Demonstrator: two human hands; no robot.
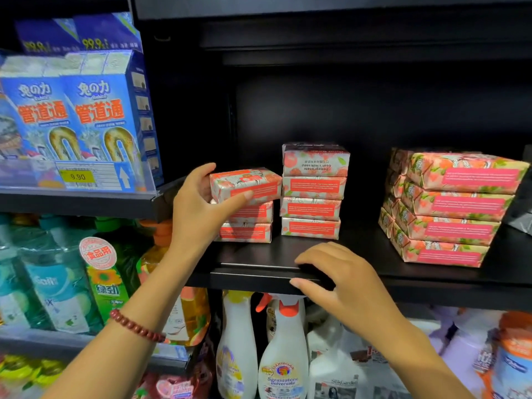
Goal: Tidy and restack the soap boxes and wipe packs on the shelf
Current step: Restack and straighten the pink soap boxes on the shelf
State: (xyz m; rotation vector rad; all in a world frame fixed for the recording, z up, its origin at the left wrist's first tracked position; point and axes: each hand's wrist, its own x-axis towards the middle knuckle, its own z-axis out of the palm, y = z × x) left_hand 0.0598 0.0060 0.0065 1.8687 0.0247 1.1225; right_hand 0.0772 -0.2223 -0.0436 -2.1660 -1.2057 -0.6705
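Note:
My left hand (198,205) grips a pink and white soap box (253,182) by its left end, thumb across the front, on top of a short stack of soap boxes (247,228). Beside it to the right stands a taller soap box stack (313,191), its top box turned upside down. At the right sits a pile of larger pink wrapped packs (452,208), slightly fanned. My right hand (336,277) rests on the front lip of the black shelf (259,272), fingers curled over the edge, holding nothing.
Blue drain-cleaner boxes (95,113) stand on the higher shelf at left, with a yellow price tag (77,177). Below are detergent bottles (57,283) and white spray bottles (282,355). A grey bag corner (521,217) shows at far right.

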